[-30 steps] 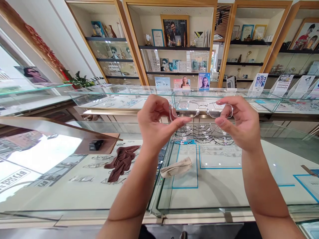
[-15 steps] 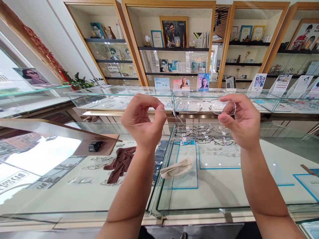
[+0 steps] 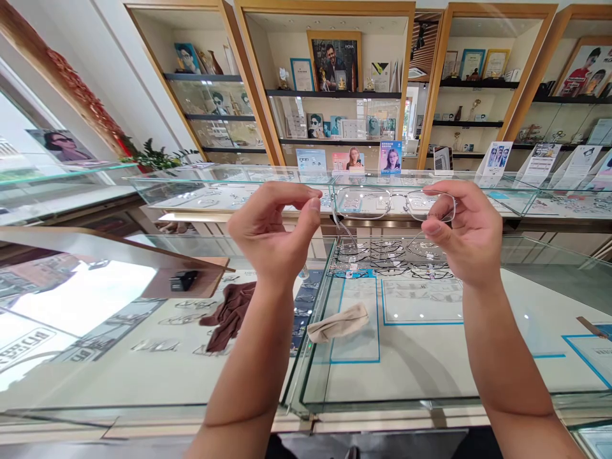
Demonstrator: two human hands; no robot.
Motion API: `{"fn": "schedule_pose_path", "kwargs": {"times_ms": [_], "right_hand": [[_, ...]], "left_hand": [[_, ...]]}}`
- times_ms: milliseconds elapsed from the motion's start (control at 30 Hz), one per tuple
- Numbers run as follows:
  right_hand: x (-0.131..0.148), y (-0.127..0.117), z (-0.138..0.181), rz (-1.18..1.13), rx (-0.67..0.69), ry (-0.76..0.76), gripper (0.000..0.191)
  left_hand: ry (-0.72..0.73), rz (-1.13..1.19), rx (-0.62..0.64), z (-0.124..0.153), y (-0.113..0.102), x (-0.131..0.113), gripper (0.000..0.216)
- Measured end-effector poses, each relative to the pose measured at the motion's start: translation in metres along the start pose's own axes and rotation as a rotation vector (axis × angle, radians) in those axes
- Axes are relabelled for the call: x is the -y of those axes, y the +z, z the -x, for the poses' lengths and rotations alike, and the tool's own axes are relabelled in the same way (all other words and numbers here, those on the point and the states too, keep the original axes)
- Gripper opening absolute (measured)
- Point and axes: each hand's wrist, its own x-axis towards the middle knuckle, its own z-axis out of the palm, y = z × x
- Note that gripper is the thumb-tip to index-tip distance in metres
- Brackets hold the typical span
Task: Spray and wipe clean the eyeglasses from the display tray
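Note:
A pair of thin-rimmed eyeglasses (image 3: pixel 366 205) is held up at chest height above the glass counter. My right hand (image 3: pixel 466 233) pinches it between thumb and index finger at the right lens. The temples point back down toward me. Just left of the glasses is my left hand (image 3: pixel 275 229), its fingers curled and its thumb and index tip close together. A small gap separates it from the frame, and nothing shows in its fingers. Below lie a beige folded cloth (image 3: pixel 339 322) on the counter and a brown cloth (image 3: pixel 229 312) farther left.
Rows of eyeglass frames (image 3: pixel 392 258) lie in the glass display case (image 3: pixel 406 376) beneath my hands. A wooden tabletop mirror (image 3: pixel 119 255) stands at left. Another glass counter (image 3: pixel 229 191) with upright cards crosses behind, and wooden shelves (image 3: pixel 329 92) line the back wall.
My left index finger has straightened a little, and that hand has shifted slightly left. The glasses and my right hand have moved slightly to the right.

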Motion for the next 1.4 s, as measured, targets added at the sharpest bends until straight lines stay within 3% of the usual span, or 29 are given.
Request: {"fn": "schedule_pose_path", "kwargs": {"times_ms": [733, 1400], "right_hand": [[0.0022, -0.0001, 0.0002, 0.0, 0.011, 0.002, 0.041], [0.0035, -0.0001, -0.0002, -0.019, 0.036, 0.001, 0.039]], "left_hand": [[-0.028, -0.091, 0.061, -0.002, -0.0096, 0.0019, 0.015], [-0.015, -0.066, 0.131, -0.0021, -0.0089, 0.0028, 0.013]]}}
